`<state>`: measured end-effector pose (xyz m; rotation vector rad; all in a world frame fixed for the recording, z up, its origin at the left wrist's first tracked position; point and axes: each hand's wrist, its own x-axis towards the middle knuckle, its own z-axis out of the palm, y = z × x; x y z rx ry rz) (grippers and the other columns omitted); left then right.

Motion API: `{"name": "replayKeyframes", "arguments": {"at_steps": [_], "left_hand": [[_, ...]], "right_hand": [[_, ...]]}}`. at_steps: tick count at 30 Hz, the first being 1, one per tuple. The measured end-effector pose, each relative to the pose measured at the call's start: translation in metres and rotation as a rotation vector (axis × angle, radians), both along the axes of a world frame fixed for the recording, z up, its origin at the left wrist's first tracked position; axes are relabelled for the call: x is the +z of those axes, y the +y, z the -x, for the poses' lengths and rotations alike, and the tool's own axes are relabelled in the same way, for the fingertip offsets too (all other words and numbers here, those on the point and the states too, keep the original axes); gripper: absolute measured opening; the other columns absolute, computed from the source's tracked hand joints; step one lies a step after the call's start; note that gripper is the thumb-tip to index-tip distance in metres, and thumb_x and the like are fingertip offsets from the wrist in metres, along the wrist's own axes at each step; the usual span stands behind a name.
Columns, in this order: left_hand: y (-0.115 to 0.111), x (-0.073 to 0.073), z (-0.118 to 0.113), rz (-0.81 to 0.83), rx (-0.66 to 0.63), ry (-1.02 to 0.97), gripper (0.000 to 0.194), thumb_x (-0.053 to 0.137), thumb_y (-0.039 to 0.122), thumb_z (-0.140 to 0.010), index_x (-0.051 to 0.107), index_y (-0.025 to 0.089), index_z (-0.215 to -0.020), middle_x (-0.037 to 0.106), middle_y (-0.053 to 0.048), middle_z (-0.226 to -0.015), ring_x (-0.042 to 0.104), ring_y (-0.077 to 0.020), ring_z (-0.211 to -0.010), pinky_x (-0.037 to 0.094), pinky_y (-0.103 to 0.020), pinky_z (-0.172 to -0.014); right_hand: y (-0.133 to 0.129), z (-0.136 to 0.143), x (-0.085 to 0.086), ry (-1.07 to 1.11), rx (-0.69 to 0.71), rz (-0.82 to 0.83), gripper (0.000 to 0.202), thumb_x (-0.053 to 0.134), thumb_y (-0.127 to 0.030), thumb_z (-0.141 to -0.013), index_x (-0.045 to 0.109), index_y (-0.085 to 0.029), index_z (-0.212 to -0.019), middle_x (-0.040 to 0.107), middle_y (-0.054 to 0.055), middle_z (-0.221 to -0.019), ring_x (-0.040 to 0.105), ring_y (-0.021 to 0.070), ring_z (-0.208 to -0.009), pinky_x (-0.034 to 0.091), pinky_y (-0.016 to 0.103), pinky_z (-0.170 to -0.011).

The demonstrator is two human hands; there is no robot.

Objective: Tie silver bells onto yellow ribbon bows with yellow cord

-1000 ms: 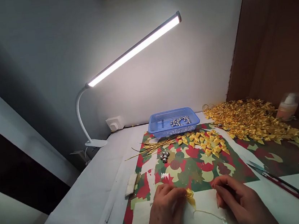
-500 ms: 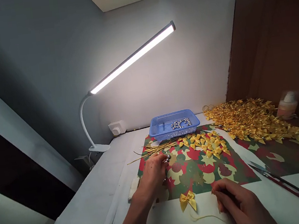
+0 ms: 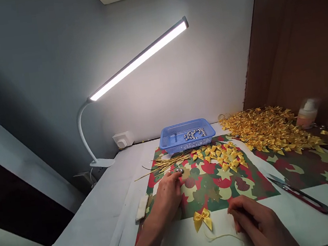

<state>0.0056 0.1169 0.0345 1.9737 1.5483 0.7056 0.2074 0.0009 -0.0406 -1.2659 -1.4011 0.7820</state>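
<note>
Reaching out across the patterned paper (image 3: 219,182), the left hand (image 3: 168,190) has let go of the little yellow bow (image 3: 202,218) it was working on a second ago and gone for the small cluster of silver bells (image 3: 180,171) near the paper's far left corner. Fingertips are right on them, curled together like it's picking one up, though I can't tell if one's actually pinched yet. So I'd guess the bow is ready for a bell.

That bow now lies on its own on the white sheet (image 3: 286,219) at the near edge of the table, thin gold cord (image 3: 222,236) trailing off it. The right hand (image 3: 255,221) hasn't budged: knuckles down beside the bow, fingers pressed together on the cord's end. The left arm is stretched forward, wrist low, palm down.
</note>
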Motion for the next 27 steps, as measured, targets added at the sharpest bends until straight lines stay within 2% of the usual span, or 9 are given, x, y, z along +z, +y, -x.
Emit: {"name": "replayKeyframes", "arguments": {"at_steps": [4, 6, 9, 12, 15, 18, 21, 27], "left_hand": [[-0.029, 0.005, 0.005, 0.221, -0.026, -0.405, 0.015, 0.065, 0.029, -0.089, 0.074, 0.018, -0.095, 0.072, -0.005, -0.089, 0.068, -0.0208, -0.079, 0.055, -0.038, -0.077], [-0.047, 0.006, 0.004, 0.372, -0.031, -0.648, 0.016, 0.073, 0.032, -0.083, 0.075, 0.02, -0.093, 0.076, -0.004, -0.086, 0.071, -0.019, -0.084, 0.056, -0.031, -0.08], [-0.072, 0.007, 0.0, 0.535, 0.023, -0.944, 0.014, 0.082, 0.031, -0.075, 0.072, 0.022, -0.08, 0.076, 0.001, -0.077, 0.069, -0.01, -0.071, 0.053, -0.017, -0.066], [-0.089, 0.008, -0.006, 0.635, 0.063, -1.138, 0.019, 0.088, 0.028, -0.067, 0.072, 0.023, -0.074, 0.075, 0.002, -0.072, 0.067, -0.0078, -0.066, 0.051, -0.013, -0.06], [-0.098, 0.009, -0.007, 0.764, 0.126, -1.295, 0.021, 0.092, 0.02, -0.061, 0.078, 0.023, -0.076, 0.079, 0.0, -0.075, 0.071, -0.0096, -0.073, 0.055, -0.015, -0.072], [-0.102, 0.009, -0.006, 0.845, 0.171, -1.342, 0.022, 0.094, 0.017, -0.056, 0.081, 0.019, -0.073, 0.081, -0.003, -0.076, 0.072, -0.0107, -0.07, 0.056, -0.014, -0.071], [-0.104, 0.008, -0.004, 0.824, 0.193, -1.27, 0.023, 0.094, 0.02, -0.056, 0.082, 0.019, -0.076, 0.081, -0.003, -0.078, 0.07, -0.0097, -0.063, 0.056, -0.013, -0.063], [-0.106, 0.005, -0.005, 0.811, 0.206, -1.245, 0.026, 0.095, 0.025, -0.055, 0.082, 0.018, -0.077, 0.077, -0.001, -0.064, 0.07, -0.0113, -0.063, 0.055, -0.014, -0.061]], "right_hand": [[-0.001, 0.0, 0.004, 0.021, -0.008, 0.022, 0.034, 0.047, -0.049, -0.096, 0.061, -0.023, -0.079, 0.053, -0.004, -0.062, 0.05, 0.0131, -0.057, 0.038, 0.022, -0.056], [-0.003, 0.003, 0.009, 0.075, -0.001, 0.052, 0.035, 0.049, -0.051, -0.095, 0.061, -0.023, -0.078, 0.053, -0.004, -0.062, 0.051, 0.0128, -0.058, 0.038, 0.02, -0.055], [-0.007, 0.012, 0.018, 0.211, 0.006, 0.068, 0.033, 0.05, -0.05, -0.096, 0.061, -0.024, -0.081, 0.054, -0.004, -0.064, 0.053, 0.0121, -0.059, 0.042, 0.018, -0.057], [-0.011, 0.026, 0.029, 0.218, 0.003, -0.071, 0.023, 0.051, -0.039, -0.098, 0.061, -0.025, -0.083, 0.056, -0.004, -0.067, 0.054, 0.0115, -0.06, 0.043, 0.018, -0.059], [-0.011, 0.037, 0.037, 0.108, 0.02, -0.289, 0.016, 0.052, -0.025, -0.097, 0.061, -0.026, -0.085, 0.058, -0.002, -0.079, 0.054, 0.0116, -0.066, 0.044, 0.019, -0.063], [-0.01, 0.042, 0.038, 0.065, 0.054, -0.335, 0.014, 0.052, -0.019, -0.096, 0.062, -0.027, -0.089, 0.059, -0.002, -0.081, 0.056, 0.0114, -0.067, 0.044, 0.02, -0.064], [-0.011, 0.044, 0.034, 0.043, 0.055, -0.328, 0.014, 0.053, -0.018, -0.095, 0.061, -0.026, -0.087, 0.059, -0.002, -0.078, 0.057, 0.0115, -0.065, 0.044, 0.02, -0.061], [-0.014, 0.046, 0.028, -0.039, 0.022, -0.359, 0.012, 0.053, -0.018, -0.095, 0.059, -0.026, -0.088, 0.057, -0.002, -0.077, 0.055, 0.0105, -0.063, 0.044, 0.019, -0.059]]}}
